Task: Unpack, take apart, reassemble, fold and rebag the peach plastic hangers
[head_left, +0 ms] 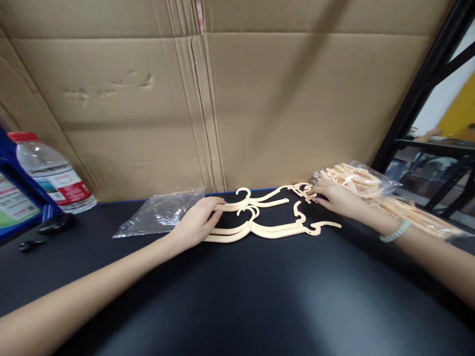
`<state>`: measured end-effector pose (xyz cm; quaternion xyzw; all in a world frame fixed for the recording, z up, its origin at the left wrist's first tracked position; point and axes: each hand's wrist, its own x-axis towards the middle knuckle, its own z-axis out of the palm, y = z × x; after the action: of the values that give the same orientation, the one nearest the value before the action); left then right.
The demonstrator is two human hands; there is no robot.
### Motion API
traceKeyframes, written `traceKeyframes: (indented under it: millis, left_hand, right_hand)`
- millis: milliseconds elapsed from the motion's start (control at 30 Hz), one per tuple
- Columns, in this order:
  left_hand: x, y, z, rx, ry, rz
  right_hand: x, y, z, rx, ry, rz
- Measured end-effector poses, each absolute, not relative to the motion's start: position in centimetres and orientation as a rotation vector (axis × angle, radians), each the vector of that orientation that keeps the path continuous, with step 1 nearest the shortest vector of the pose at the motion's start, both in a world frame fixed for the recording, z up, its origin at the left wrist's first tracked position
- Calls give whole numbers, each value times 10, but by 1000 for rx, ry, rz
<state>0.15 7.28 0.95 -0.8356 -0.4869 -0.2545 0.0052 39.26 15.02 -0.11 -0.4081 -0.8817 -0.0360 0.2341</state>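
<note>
Several cream plastic clothes hangers (276, 231) lie on the black tabletop, with curved hooks toward the wall. My left hand (198, 222) is curled over the left ends of the hangers, its thumb against them. A loose hanger piece with a hook shape (315, 228) rests at their right end. My right hand (334, 196) reaches to a small pile of cream plastic hanger pieces (301, 190), fingers bent down onto it. Its fingertips are closed on a hanger piece, though which one is partly hidden.
A flat clear plastic bag (148, 215) lies left of my left hand. Clear bags of cream hanger parts (354, 179) sit at the right. A red-capped bottle (55, 173) and a blue container (15, 198) stand at the far left. Cardboard (260, 99) forms the back wall.
</note>
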Motion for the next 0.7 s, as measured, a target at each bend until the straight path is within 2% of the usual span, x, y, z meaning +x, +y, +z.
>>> traceKeyframes:
  millis: [433, 700]
  left_hand:
    - [-4, 82, 4, -2634, -1538, -679]
    - [-3, 81, 5, -2577, -1607, -715]
  right_hand:
    - [391, 159, -8, -1004, -2492, -102]
    - [389, 147, 5, -1118, -2048, -113]
